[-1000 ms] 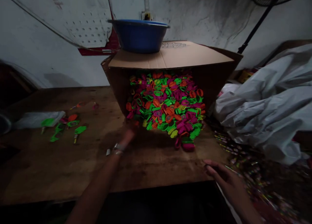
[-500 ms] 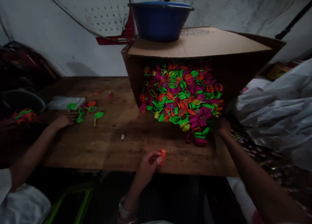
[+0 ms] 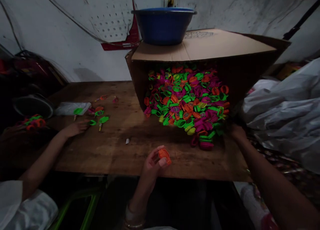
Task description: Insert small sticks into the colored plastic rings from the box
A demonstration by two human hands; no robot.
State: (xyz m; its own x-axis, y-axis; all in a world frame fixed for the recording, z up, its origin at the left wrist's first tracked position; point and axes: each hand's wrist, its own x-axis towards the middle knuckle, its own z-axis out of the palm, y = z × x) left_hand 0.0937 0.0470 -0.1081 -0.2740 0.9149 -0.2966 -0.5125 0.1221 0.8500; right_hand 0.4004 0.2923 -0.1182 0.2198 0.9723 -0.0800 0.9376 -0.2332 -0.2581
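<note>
Head view: left hand [image 3: 152,162] pinches an orange piece [image 3: 164,153] over the bench [image 3: 112,150]; right hand [image 3: 237,133] at the pile [image 3: 186,100], grip too dark to tell; box [image 3: 225,46] opens forward, likely for reach.

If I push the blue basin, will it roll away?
The blue basin would probably slide, not roll, since it stands upright on its base. Pushing its wide rim might tip it, as the base is narrower.

Wall calendar [image 3: 112,18], rows of date numbers, mostly blurred
</note>
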